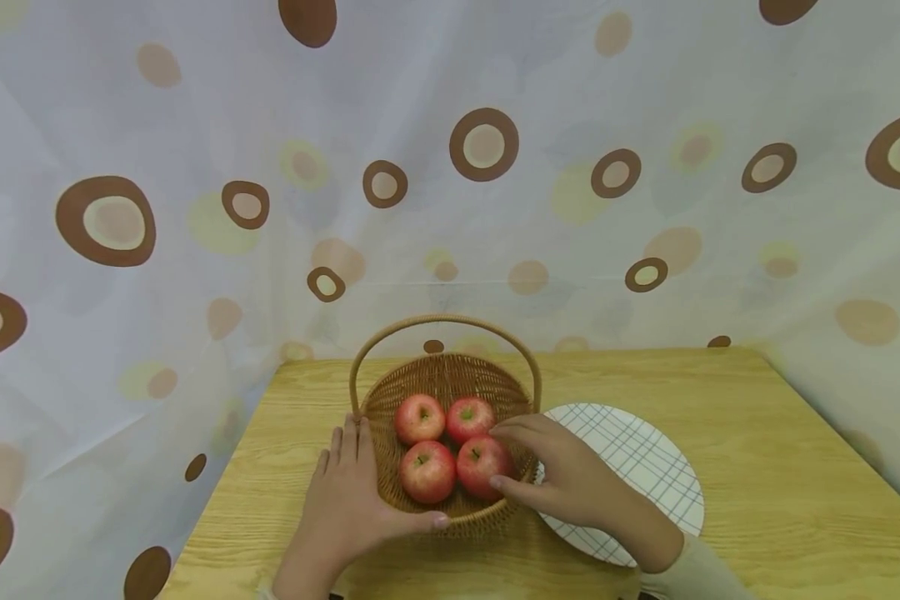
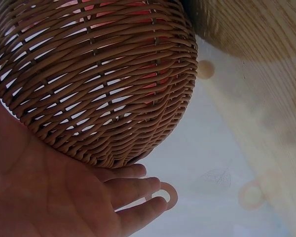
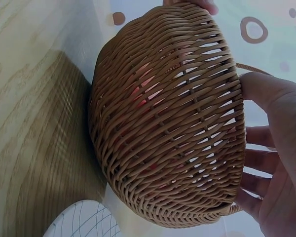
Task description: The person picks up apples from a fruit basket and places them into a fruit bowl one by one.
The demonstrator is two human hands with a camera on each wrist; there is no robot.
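Note:
A brown wicker basket (image 1: 450,367) with an arched handle stands on the table, with red apples in it. My left hand (image 1: 348,496) rests against the basket's left side, its fingers straight and its thumb along the front rim. In the left wrist view, the palm and fingers (image 2: 133,190) lie beside the weave. My right hand (image 1: 573,475) reaches over the right rim and holds the front right apple (image 1: 485,467), thumb and fingers at its sides. The rim hides these fingertips in the right wrist view. Nearby sit the front left apple (image 1: 427,472) and two rear apples (image 1: 420,419).
A round white plate (image 1: 652,467) with blue crossing lines lies right of the basket, partly under my right forearm. The wooden table (image 1: 780,467) extends to both sides. A white curtain (image 1: 420,83) with brown circles hangs behind the table and along its sides.

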